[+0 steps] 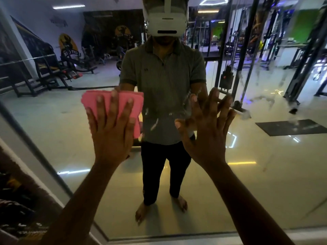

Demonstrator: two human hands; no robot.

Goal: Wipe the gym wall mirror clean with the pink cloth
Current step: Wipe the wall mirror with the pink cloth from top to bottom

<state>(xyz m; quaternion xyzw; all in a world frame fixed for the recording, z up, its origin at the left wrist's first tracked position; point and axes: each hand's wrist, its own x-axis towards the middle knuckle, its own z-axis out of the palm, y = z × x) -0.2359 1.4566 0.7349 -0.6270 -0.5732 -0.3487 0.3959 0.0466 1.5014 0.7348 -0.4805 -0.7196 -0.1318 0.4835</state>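
The gym wall mirror (256, 156) fills most of the view and reflects a person in a headset. My left hand (113, 129) lies flat with spread, straight fingers on a folded pink cloth (92, 99), pressing it against the glass left of centre. My right hand (208, 131) is flat on the bare glass to the right, fingers spread. Whitish smears and streaks (154, 124) mark the glass between my hands, and more smears (293, 110) run down the mirror's right part.
The mirror's pale frame (44, 167) runs diagonally at the left and along the bottom edge (194, 239). A dark patterned surface (16, 209) lies beyond the frame at lower left. Gym machines and a shiny floor appear only as reflections.
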